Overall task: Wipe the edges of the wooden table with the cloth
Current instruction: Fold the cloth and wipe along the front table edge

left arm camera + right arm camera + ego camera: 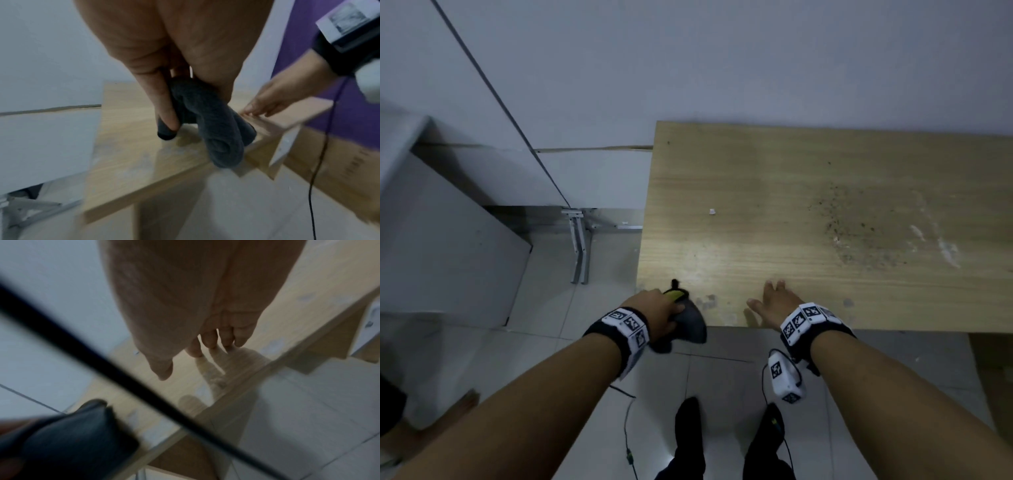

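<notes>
The light wooden table (791, 192) fills the right of the head view, its near edge running just beyond my wrists. My left hand (662, 306) grips a bunched dark grey cloth (690, 323) with a yellow patch at the table's near-left corner; part of the cloth hangs over the near edge. In the left wrist view the cloth (213, 123) droops from my curled fingers (166, 112) onto the tabletop (131, 146). My right hand (770, 299) lies open on the wood near the front edge, fingers straight; the right wrist view shows its fingertips (211, 340) against the table (185, 366).
Dark specks and white smears (859, 233) mark the table's right half, and a small white scrap (711, 211) lies mid-table. A grey cabinet (438, 233) and a metal bracket (580, 246) stand to the left on the tiled floor (551, 301). A wall backs the table. Cables hang from my wrists.
</notes>
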